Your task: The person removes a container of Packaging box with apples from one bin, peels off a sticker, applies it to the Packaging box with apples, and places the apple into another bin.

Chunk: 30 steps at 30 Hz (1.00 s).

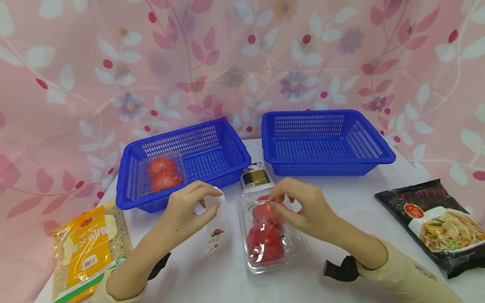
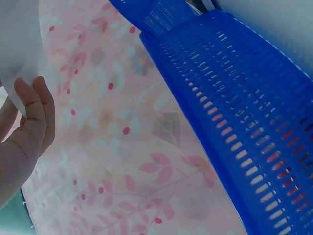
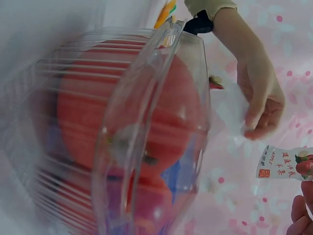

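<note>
A clear plastic clamshell box [image 1: 265, 244] holding two red apples [image 1: 266, 242] rests on the white table between my hands. My left hand [image 1: 193, 206] pinches a whitish label strip [image 1: 215, 235] that hangs down, with a small fruit picture and writing on it. My right hand [image 1: 303, 206] is over the upper end of the box. In the right wrist view, the right fingers [image 3: 301, 215] hold a printed label [image 3: 281, 164] by its edge, while the left hand [image 3: 261, 93] grips the strip [image 3: 227, 110] beyond the box.
A blue basket [image 1: 231, 179] at the back left contains another clear box of red apples [image 1: 163, 172]. A second blue basket [image 1: 326, 168] stands at the back right. Between them lies a small packet [image 1: 257, 176]. A yellow bag [image 1: 89, 248] sits left, a black noodle bag [image 1: 435, 227] right.
</note>
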Each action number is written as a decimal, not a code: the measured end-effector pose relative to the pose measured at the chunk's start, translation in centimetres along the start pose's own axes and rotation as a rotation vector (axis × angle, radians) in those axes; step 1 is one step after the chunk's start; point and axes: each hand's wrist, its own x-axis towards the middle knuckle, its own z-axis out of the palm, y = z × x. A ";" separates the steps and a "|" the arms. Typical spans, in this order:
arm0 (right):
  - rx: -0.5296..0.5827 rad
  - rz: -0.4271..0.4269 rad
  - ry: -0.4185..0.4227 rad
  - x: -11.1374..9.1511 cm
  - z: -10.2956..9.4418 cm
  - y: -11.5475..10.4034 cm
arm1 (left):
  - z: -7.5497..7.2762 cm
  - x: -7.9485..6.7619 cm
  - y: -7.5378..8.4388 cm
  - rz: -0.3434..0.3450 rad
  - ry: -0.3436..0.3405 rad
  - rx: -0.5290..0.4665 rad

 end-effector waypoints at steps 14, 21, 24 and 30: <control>-0.083 0.111 -0.016 -0.9 -0.9 1.0 | -1.4 -2.5 -0.3 -0.254 -0.207 -0.076; -0.046 0.289 -0.093 -1.3 -1.2 1.9 | -0.4 -2.9 -2.2 -0.296 -0.309 -0.032; -0.024 0.361 -0.132 -1.4 -1.2 2.3 | -0.1 -2.7 -3.4 -0.277 -0.319 -0.031; 0.038 0.422 -0.188 -1.7 -0.7 3.4 | 0.5 -2.9 -6.0 -0.234 -0.404 -0.014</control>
